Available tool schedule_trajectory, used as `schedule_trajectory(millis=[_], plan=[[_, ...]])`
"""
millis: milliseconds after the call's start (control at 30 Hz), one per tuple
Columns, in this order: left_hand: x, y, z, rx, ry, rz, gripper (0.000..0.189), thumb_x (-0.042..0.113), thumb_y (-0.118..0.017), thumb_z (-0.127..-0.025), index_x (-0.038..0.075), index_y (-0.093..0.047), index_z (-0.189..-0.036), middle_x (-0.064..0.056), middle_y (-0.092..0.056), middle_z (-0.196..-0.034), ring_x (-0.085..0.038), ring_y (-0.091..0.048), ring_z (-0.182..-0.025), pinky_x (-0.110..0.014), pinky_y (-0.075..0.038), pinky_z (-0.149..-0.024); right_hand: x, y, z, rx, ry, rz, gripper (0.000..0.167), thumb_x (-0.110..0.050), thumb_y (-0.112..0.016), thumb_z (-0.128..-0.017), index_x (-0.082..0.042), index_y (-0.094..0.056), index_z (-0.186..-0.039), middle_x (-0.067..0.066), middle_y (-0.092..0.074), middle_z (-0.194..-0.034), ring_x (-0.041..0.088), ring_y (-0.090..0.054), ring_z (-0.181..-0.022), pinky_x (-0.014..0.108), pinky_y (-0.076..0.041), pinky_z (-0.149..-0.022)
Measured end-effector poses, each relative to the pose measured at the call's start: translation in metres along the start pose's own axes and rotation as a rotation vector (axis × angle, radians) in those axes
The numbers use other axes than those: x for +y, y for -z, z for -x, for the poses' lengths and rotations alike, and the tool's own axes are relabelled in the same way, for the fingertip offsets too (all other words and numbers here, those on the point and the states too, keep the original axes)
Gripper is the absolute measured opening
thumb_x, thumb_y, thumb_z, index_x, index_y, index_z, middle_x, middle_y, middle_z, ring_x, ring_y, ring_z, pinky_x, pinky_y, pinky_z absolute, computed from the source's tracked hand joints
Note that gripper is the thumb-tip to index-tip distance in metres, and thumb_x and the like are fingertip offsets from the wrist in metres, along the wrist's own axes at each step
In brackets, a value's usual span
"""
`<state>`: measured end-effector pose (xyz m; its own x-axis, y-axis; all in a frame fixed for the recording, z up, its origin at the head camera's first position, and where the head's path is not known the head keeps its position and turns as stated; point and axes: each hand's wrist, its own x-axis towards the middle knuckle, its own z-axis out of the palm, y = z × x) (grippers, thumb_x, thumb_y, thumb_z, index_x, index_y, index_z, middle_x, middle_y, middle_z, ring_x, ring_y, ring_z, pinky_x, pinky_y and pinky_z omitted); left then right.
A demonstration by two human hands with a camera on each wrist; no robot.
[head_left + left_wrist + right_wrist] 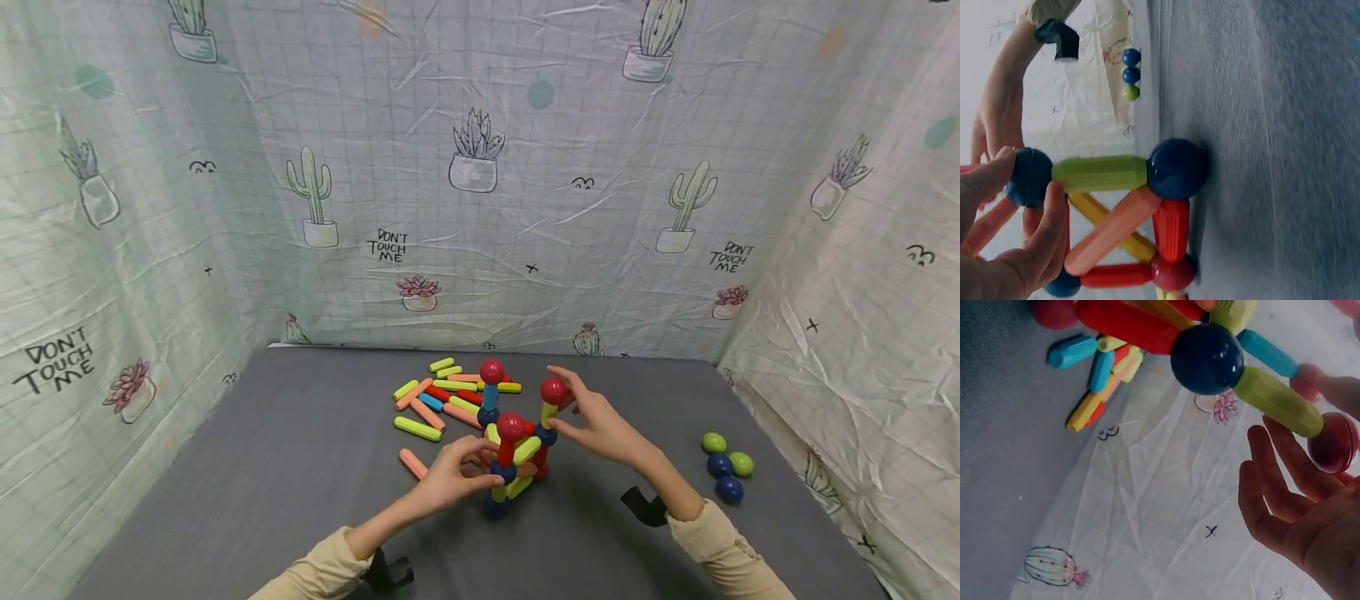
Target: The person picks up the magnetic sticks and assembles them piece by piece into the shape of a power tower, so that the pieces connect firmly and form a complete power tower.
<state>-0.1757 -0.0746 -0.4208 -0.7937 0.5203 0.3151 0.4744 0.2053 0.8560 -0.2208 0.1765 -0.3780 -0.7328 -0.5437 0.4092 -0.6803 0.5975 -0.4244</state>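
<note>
Fingers on frame; four loose balls aside.

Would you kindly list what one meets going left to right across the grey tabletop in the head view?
Loose pile of coloured plastic sticks → left hand → stick-and-ball structure → right hand → cluster of green and blue balls.

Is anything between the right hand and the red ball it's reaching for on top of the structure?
Nothing visible. The right hand is already at the red ball, fingertips touching it, no loose sticks between them.
</note>
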Motion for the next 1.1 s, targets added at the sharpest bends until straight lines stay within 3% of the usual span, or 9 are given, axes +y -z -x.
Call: schedule_trajectory(millis=[167,367,467,600,733,867,1000,1100], plan=[[-0.007,-0.01,-0.006,0.011,0.011,0.064,0.034,0.004,-0.064,-0.079,-0.004,-0.055,-0.111,-0.022,-0.056,-0.096,-0.025,-0.06,-0.081,-0.024,-0.052,-0.07,0.009,0.0,-0.005,0.034,0.025,-0.025,0.07,-0.004,-0.065,-0.079,-0.006,-0.025,-0.137,0.007,-0.063,-0.098,0.014,-0.062,-0.077,0.035,-0.052,-0.071],[-0.024,-0.014,-0.008,-0.05,0.038,0.176,0.035,0.007,-0.062,-0.082,0.003,-0.054,-0.116,-0.022,-0.059,-0.105,-0.027,-0.06,-0.092,-0.024,-0.052,-0.074,0.018,0.0,-0.005,0.032,0.018,-0.04,0.067,-0.004,-0.064,-0.079,-0.006,-0.028,-0.135,0.008,-0.064,-0.094,0.012,-0.061,-0.073,0.029,-0.052,-0.068],[-0.026,-0.009,-0.007,-0.097,0.017,0.158,0.031,0.009,-0.061,-0.083,0.002,-0.055,-0.112,-0.021,-0.06,-0.104,-0.027,-0.061,-0.092,-0.022,-0.052,-0.074,0.018,0.002,-0.004,0.023,0.032,-0.047,0.065,-0.004,-0.064,-0.079,-0.005,-0.03,-0.134,0.008,-0.065,-0.094,0.012,-0.061,-0.073,0.027,-0.052,-0.067],[-0.033,0.008,-0.006,-0.168,0.008,0.055,0.022,0.011,-0.06,-0.084,0.003,-0.059,-0.105,-0.018,-0.063,-0.1,-0.019,-0.063,-0.087,-0.02,-0.051,-0.071,0.016,0.003,-0.004,0.017,0.036,-0.051,0.063,-0.005,-0.064,-0.079,-0.005,-0.033,-0.133,0.008,-0.065,-0.095,0.011,-0.061,-0.074,0.028,-0.052,-0.068],[-0.049,0.036,-0.005,-0.201,-0.031,-0.19,0.017,0.01,-0.06,-0.084,0.005,-0.061,-0.1,-0.016,-0.064,-0.095,-0.013,-0.061,-0.081,-0.02,-0.05,-0.067,0.015,0.005,-0.003,0.006,0.012,-0.053,0.062,-0.005,-0.065,-0.079,-0.005,-0.033,-0.133,0.007,-0.064,-0.095,0.011,-0.061,-0.074,0.028,-0.052,-0.069],[-0.071,0.063,-0.001,-0.19,-0.083,-0.543,0.021,0.011,-0.063,-0.082,0.005,-0.061,-0.102,-0.011,-0.061,-0.096,-0.017,-0.059,-0.082,-0.024,-0.049,-0.067,0.015,0.007,-0.003,0.006,-0.011,-0.046,0.062,-0.005,-0.064,-0.079,-0.008,-0.033,-0.133,0.007,-0.064,-0.097,0.012,-0.061,-0.076,0.03,-0.052,-0.07],[-0.09,0.078,0.009,-0.224,-0.139,-0.894,0.028,0.026,-0.065,-0.079,0.014,-0.064,-0.104,-0.003,-0.059,-0.1,-0.016,-0.055,-0.086,-0.029,-0.046,-0.071,0.016,0.007,-0.002,-0.007,-0.017,-0.052,0.063,-0.005,-0.063,-0.08,-0.007,-0.031,-0.134,0.008,-0.063,-0.098,0.014,-0.062,-0.077,0.032,-0.052,-0.071],[-0.098,0.084,0.015,-0.255,-0.22,-1.068,0.028,0.031,-0.066,-0.076,0.021,-0.065,-0.102,0.0,-0.06,-0.097,-0.016,-0.052,-0.087,-0.034,-0.044,-0.072,0.017,0.006,-0.001,-0.016,-0.026,-0.067,0.064,-0.005,-0.063,-0.08,-0.007,-0.029,-0.135,0.008,-0.064,-0.097,0.015,-0.062,-0.077,0.03,-0.052,-0.071]])
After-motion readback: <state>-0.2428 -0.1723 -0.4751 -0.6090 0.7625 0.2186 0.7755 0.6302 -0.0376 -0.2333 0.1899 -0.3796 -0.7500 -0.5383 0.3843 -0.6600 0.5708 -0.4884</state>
